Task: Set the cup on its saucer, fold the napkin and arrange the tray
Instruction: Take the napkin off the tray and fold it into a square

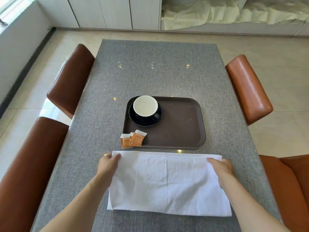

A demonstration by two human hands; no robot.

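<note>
A white napkin [168,183] lies folded in half on the grey table, its long side toward the tray. My left hand [108,166] pinches its far left corner. My right hand [221,168] holds its far right corner. Beyond it sits a dark brown tray [182,128]. A black cup with a white inside [145,107] stands on a black saucer [143,122] in the tray's far left corner. Two orange sachets [133,139] lie across the tray's near left rim, partly on the table.
The grey table [157,69] has brown leather chairs on both sides: two on the left [70,79], two on the right [249,87]. White cabinets and a pale cloth [217,14] are at the far wall.
</note>
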